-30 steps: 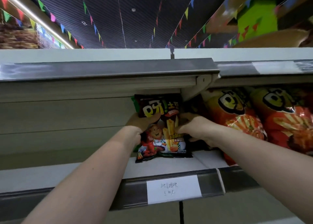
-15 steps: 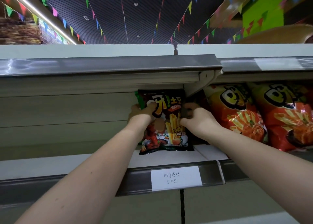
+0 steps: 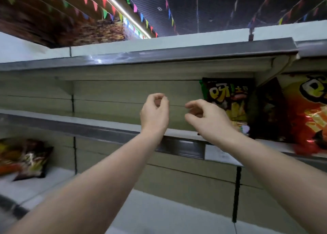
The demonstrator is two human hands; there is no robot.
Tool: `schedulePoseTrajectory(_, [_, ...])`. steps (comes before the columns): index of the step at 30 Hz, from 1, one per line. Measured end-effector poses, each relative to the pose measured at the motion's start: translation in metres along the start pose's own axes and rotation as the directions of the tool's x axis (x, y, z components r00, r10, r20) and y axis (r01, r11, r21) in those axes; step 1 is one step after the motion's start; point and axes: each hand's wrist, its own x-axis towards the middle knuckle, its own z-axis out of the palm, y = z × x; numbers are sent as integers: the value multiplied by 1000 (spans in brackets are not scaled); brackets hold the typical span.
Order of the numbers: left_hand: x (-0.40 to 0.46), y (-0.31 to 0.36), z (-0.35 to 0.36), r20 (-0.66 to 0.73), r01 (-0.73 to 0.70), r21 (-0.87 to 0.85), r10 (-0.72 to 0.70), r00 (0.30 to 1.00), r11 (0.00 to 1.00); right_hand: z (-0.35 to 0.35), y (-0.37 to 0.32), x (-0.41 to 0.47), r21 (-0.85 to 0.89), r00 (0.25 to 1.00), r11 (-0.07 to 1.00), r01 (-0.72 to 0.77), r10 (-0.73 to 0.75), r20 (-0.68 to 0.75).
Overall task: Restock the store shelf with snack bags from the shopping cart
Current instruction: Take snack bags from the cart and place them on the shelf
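Both my hands are up mid-frame in front of the shelf (image 3: pixel 99 125), holding nothing. Left hand (image 3: pixel 154 112) sits centre frame, fingers loosely curled, thumb near the fingertips, nothing between them. Right hand (image 3: pixel 206 117) is just right of it, fingers loosely curled and released, its knuckles overlapping the lower left of the dark bag (image 3: pixel 228 99). Dark bag stands upright on the shelf, right of centre, under the upper shelf's lip. Red bags (image 3: pixel 307 110) stand beside it at the right edge. Another bag (image 3: pixel 26 158) lies on the lower shelf at lower left, blurred. Price tag (image 3: pixel 221 155) on the shelf rail below my right wrist.
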Motion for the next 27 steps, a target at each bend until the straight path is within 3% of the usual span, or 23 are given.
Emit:
schedulePoseTrajectory(8, [-11, -17, -124, -242, 85, 150, -47, 969, 985, 74, -64, -12, 200, 955, 968, 151, -195, 222])
schedulePoseTrajectory(17, [0, -67, -271, -437, 209, 247, -84, 895, 946, 205, -149, -22, 329, 817, 913, 241, -374, 438])
schedulePoseTrajectory(27, [39, -139, -447, -612, 395, 316, -132, 779, 863, 390, -249, -15, 505, 693, 847, 165, -464, 552])
